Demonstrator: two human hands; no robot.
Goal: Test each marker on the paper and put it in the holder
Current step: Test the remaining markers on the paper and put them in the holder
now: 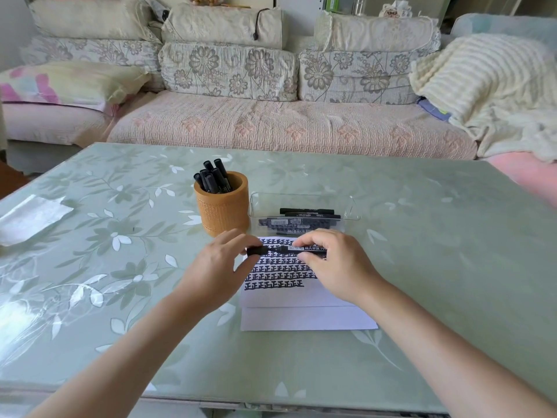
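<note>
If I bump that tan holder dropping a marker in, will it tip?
Probably not: the tan cylindrical holder looks squat and wide-based. Its black markers lean left, perhaps unbalancing it. It may slide on the glossy green table cover.

We're on a table (437, 267) with a pale green, leaf-patterned top. On it we see an orange holder (223, 209), a clear tray (303, 195) just right of it, white paper (301, 318) in front, and a white folded sheet (30, 218) well apart, far left.

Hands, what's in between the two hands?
A black marker bridges the left hand and right hand, each gripping one end, above the written-on paper. The head view shows it.
</note>
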